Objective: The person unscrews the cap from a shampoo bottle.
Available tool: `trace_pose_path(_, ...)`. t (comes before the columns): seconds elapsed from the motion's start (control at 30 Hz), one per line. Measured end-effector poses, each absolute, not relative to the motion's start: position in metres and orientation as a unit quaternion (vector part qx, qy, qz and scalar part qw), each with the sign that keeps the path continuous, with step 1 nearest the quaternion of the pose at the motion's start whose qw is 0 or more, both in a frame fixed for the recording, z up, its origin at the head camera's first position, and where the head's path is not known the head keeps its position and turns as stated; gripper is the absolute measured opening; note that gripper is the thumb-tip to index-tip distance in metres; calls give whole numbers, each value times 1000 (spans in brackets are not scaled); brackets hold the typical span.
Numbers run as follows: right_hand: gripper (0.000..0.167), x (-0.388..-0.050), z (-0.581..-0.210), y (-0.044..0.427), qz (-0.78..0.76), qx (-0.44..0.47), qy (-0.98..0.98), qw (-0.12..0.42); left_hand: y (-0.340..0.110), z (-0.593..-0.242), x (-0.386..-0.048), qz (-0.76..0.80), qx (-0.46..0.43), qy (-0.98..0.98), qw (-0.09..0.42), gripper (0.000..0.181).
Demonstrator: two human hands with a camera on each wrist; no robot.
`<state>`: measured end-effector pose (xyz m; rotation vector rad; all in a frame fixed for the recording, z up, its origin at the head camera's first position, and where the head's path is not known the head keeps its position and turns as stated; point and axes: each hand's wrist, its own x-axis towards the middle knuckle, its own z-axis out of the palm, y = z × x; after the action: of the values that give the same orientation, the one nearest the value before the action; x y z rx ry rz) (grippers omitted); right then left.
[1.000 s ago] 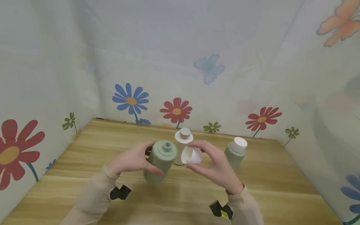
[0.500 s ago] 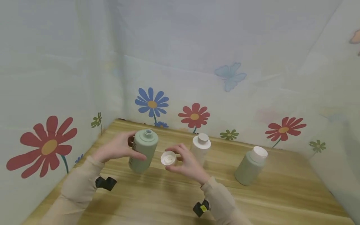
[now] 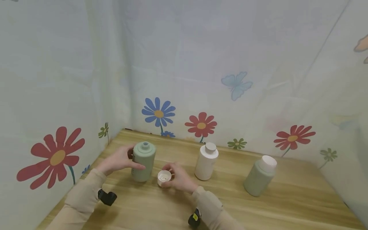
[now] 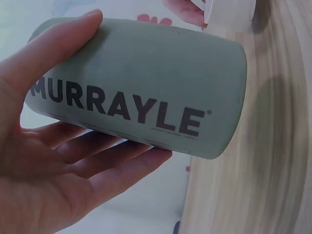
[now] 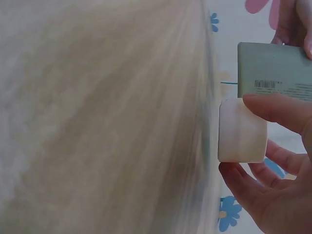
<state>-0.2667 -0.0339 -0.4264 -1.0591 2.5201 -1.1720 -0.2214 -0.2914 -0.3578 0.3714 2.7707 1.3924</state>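
The left hand (image 3: 120, 159) grips the open bottle (image 3: 147, 158); just right of it, the right hand (image 3: 180, 179) pinches a white cap (image 3: 164, 176), hollow side up. Apparent step: managing the loose cap; the next move likely calls for a steady pinch.

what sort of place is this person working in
Probably an indoor booth set up for recording, though I can't be sure: a wood-grain table backed and flanked by pale sheeting printed with flowers and butterflies, and a black device at each wrist.
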Motion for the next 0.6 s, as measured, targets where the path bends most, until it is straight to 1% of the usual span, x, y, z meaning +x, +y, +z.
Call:
trace_pose_path(0.2,47,-263,-427,-38,-384,-346,850,99,-297,-367,-224,468,103,878,21,85)
trace_pose_path(0.33,48,-262,-427,-38,-380,-347,852,98,-300,-377,-228,476,86,875,29,89)
trace_pose_path(0.6,48,-262,-430,-40,-372,-342,857,101,-306,-393,-230,480,86,873,30,87)
